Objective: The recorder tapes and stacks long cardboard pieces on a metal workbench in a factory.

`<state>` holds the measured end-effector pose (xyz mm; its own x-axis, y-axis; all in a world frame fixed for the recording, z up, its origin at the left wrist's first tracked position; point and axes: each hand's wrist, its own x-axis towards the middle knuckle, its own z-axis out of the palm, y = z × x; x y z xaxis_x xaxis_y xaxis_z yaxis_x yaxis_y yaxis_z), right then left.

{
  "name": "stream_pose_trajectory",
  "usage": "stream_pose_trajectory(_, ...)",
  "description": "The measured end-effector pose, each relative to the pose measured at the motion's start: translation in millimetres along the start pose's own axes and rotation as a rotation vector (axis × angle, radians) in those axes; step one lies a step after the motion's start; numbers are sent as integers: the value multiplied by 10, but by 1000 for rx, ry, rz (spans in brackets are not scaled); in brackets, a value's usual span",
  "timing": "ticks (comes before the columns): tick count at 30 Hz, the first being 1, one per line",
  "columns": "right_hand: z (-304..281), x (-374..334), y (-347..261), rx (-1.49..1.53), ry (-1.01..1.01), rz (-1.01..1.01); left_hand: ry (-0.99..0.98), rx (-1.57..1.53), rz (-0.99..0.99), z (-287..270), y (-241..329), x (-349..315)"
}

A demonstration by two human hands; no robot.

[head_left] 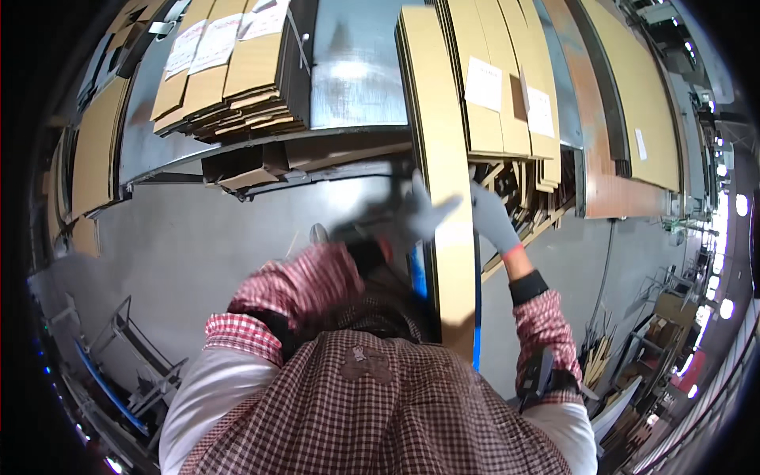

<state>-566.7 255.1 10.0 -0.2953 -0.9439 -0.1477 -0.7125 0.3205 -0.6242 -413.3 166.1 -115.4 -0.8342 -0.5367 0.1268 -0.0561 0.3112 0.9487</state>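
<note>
A long stack of folded cardboard [445,150] reaches from the metal table toward my body, its near end in front of my apron. My left hand [423,214], in a grey glove, is beside the stack's left side. It is blurred, with thumb and fingers apart, and the thumb reaches over the top sheet. Against the right edge of the stack, my right hand [492,218], also in a grey glove, grips the side. Its fingertips are hidden by the cardboard. Blue strips [419,271] show along the sides near the stack's near end.
Labelled cardboard stacks [499,75] lie just right of the long stack. Another strapped cardboard pile [229,67] sits left on the metal table [356,87]. Below the table's right part are cardboard scraps [526,190]. A metal frame cart [134,340] stands at left on the grey floor [174,245].
</note>
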Motion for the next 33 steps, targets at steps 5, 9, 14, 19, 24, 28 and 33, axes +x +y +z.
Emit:
stream_pose_trajectory(5, -132, -556, 172, -362, -997, 187, 139, -284, -78, -132, 1003, -766)
stream_pose_trajectory(9, 385, -472, 846, -652, -352, -107, -65, -351, -316, -148, 822, -523)
stream_pose_trajectory(14, -717, -189, -638, -121, -299, -203, -160, -277, -498, -1079, 1157, -343)
stream_pose_trajectory(19, -966, -162, -1729, 269, -754, -76, -305, -292, -94, -1486, 1867, -416)
stream_pose_trajectory(24, -1094, -30, -202, 59, -556, 388, -296, -210, -372, -1546, 1044, -508)
stream_pose_trajectory(28, 271, -74, 887, 68, -150, -133, -322, -92, -315, -437, 155, -120)
stream_pose_trajectory(33, 177, 228, 237, 976, -400, 461, -1277, 675, 342, -168, -205, 139)
